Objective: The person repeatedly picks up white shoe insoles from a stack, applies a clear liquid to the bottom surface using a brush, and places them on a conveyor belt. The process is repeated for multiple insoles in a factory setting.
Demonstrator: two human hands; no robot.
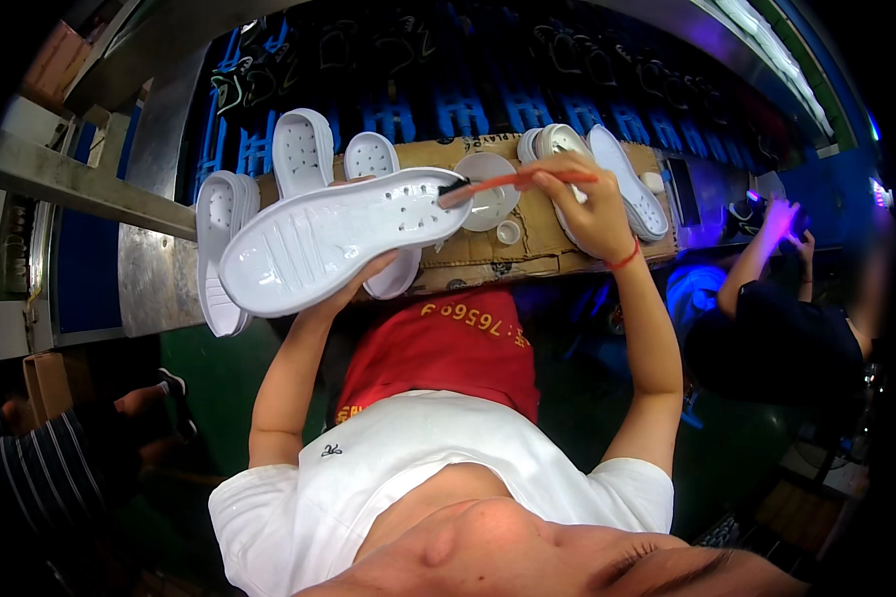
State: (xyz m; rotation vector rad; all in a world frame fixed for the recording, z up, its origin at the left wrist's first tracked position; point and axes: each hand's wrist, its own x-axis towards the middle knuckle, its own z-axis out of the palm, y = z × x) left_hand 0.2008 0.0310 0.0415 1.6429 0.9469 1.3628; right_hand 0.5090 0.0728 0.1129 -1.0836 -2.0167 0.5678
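Note:
A large white shoe sole lies tilted across my left hand, which grips it from below at its near edge, with fingertips also showing at its far edge. My right hand is closed on a brush with an orange-red handle. Dark bristles touch the sole at its holed heel end. The sole's inner face looks glossy and wet. Just beyond the heel sits a translucent round bowl, with a small white cup beside it. Another white sole is partly hidden under the held one.
Cardboard covers the bench. White soles stand at left, back and right. Beyond runs a blue rack with dark shoes. A metal beam crosses at left. Another person's hands work under purple light at right.

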